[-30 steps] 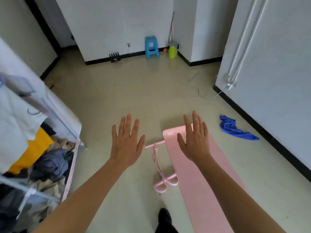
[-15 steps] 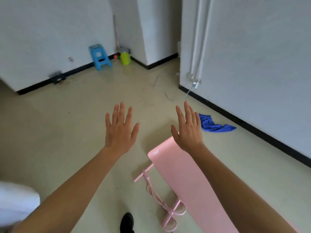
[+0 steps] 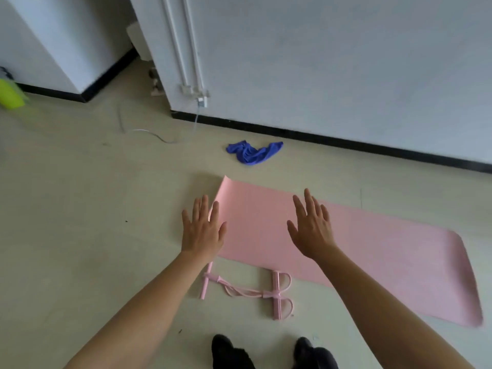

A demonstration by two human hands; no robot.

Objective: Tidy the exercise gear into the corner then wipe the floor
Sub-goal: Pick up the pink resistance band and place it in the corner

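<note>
While both my hands hover spread and empty, the pink yoga mat (image 3: 359, 249) lies flat below them, its long axis running rightward, its near short end under my left hand (image 3: 202, 233), nearer than my right hand (image 3: 311, 230).

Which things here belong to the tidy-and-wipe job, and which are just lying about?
Job:
pink yoga mat
pink pedal pull-rope
blue cloth, likely for the wiping

Lying about:
white cable
lime-green container
wall pipes
</note>
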